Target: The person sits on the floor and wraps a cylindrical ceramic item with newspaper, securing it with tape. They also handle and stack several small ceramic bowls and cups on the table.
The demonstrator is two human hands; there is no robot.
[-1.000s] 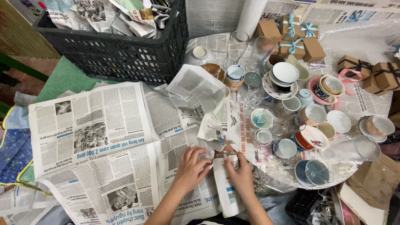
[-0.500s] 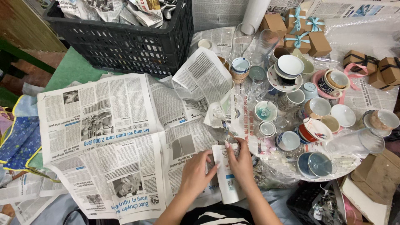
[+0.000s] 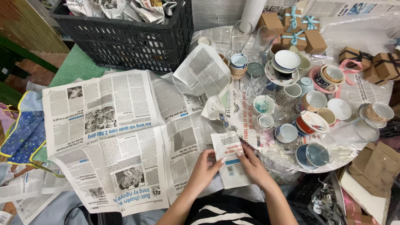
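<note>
My left hand [image 3: 205,166] and my right hand [image 3: 249,161] hold a small newspaper-wrapped bundle [image 3: 230,160] between them, close to my body. The left fingers grip its left edge, the right fingers press on its right side. What is inside the paper is hidden. The bundle lies over spread newspaper sheets [image 3: 108,125]. A crumpled piece of newspaper [image 3: 214,109] lies just beyond the bundle.
Several cups, bowls and glasses [image 3: 300,104] crowd the right side on newspaper and plastic wrap. A black plastic crate [image 3: 125,41] with crumpled paper stands at the back left. Brown gift boxes with ribbons [image 3: 298,33] sit at the back right. Blue patterned fabric [image 3: 21,133] lies far left.
Both hands have drawn the wrapped bundle closer to my body and closed around its sides. The view has shifted slightly.
</note>
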